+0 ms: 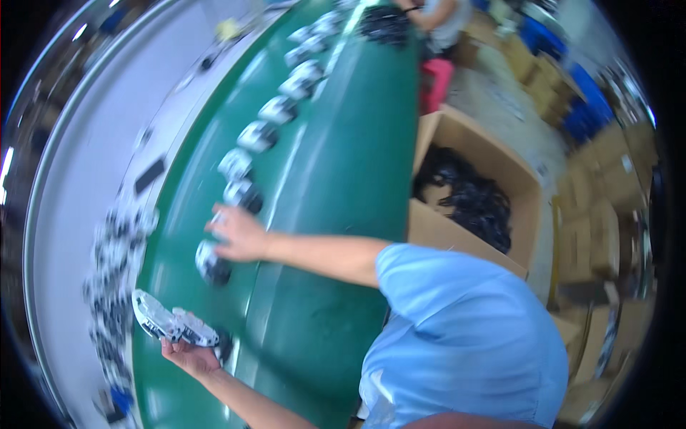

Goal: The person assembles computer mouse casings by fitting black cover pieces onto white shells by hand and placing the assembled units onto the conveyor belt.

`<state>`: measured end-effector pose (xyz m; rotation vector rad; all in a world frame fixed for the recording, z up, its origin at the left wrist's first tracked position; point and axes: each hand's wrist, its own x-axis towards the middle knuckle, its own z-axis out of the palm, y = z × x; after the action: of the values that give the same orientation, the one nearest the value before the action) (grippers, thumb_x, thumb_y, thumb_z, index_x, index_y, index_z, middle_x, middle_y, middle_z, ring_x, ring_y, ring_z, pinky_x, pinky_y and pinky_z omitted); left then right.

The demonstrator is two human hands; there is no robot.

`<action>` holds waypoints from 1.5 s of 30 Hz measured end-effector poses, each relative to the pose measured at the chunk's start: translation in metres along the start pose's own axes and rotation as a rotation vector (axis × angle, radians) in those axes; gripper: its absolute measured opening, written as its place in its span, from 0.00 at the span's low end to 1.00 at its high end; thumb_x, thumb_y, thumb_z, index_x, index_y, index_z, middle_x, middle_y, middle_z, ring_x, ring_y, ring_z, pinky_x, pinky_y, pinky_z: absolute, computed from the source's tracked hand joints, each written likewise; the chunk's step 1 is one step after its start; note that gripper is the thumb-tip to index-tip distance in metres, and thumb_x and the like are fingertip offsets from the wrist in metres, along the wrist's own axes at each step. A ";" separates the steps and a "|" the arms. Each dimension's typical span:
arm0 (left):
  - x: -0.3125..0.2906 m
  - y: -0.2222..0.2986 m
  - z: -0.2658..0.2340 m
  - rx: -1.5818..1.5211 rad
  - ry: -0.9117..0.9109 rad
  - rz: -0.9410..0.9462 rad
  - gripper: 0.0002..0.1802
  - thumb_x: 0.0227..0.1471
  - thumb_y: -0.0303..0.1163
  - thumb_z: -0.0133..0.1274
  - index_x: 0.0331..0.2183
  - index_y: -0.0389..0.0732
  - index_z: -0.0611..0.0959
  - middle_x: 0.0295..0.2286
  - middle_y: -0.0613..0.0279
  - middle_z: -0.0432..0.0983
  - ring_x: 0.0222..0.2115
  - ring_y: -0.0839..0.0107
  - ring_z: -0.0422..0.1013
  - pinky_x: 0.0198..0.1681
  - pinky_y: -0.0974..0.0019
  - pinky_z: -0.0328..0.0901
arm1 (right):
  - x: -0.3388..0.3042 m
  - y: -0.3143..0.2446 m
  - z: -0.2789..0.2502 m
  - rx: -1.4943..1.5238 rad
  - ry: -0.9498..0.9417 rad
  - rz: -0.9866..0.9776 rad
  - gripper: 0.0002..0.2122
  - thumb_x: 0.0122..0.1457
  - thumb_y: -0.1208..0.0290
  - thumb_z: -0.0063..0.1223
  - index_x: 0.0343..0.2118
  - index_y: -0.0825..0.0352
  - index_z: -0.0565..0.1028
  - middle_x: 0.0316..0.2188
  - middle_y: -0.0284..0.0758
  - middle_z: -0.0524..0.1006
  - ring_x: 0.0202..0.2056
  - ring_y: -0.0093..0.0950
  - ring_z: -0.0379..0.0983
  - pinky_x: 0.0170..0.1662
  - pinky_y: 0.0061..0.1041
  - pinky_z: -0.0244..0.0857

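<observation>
My left hand is closed around the lower side of an oblong white-and-black plastic part, raised above the green conveyor belt. A second white-and-black piece sits against it, and I cannot tell whether the two are joined. Farther along the belt, my right hand is palm down with its fingers spread. Something white shows between those fingers, blurred, so contact is unclear. Just nearer lies a rounded white-and-black plastic part; beyond the hand is another rounded part.
Several similar parts run in a line up the belt. A heap of white-and-grey parts covers the left ledge, near a dark flat object. To the right stands an open cardboard box holding black plastic bags. Another person is at the far end.
</observation>
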<state>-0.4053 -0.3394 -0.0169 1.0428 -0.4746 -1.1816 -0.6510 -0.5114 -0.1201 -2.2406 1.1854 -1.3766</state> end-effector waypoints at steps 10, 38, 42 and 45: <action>0.090 -0.056 0.045 0.096 -0.136 -0.238 0.28 0.55 0.55 0.55 0.46 0.43 0.79 0.37 0.63 0.79 0.37 0.64 0.74 0.41 0.58 0.70 | -0.011 -0.023 -0.041 -0.199 -0.246 0.173 0.30 0.53 0.54 0.61 0.59 0.60 0.71 0.59 0.52 0.66 0.53 0.52 0.64 0.56 0.44 0.61; 0.012 -0.101 0.104 -0.005 -0.036 -0.123 0.41 0.56 0.58 0.46 0.59 0.36 0.68 0.54 0.51 0.68 0.56 0.55 0.67 0.57 0.53 0.64 | -0.053 -0.105 -0.012 0.530 0.356 0.481 0.19 0.63 0.64 0.55 0.56 0.63 0.73 0.58 0.42 0.70 0.61 0.42 0.64 0.62 0.39 0.58; 0.003 -0.105 0.102 -0.006 -0.185 -0.119 0.42 0.59 0.56 0.43 0.63 0.34 0.63 0.59 0.48 0.63 0.59 0.53 0.63 0.61 0.51 0.61 | -0.057 -0.113 -0.024 0.493 0.355 0.419 0.21 0.61 0.65 0.58 0.56 0.63 0.72 0.58 0.44 0.69 0.60 0.44 0.64 0.62 0.39 0.59; -0.016 -0.092 0.095 0.095 -0.207 0.003 0.43 0.60 0.57 0.42 0.64 0.34 0.60 0.60 0.49 0.61 0.61 0.54 0.62 0.62 0.52 0.61 | -0.057 -0.133 -0.033 0.548 0.314 0.380 0.23 0.58 0.66 0.60 0.56 0.63 0.72 0.59 0.45 0.68 0.59 0.45 0.64 0.61 0.40 0.59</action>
<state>-0.5324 -0.3655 -0.0466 1.0041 -0.6996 -1.2811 -0.6233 -0.3781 -0.0613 -1.3867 1.0774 -1.6702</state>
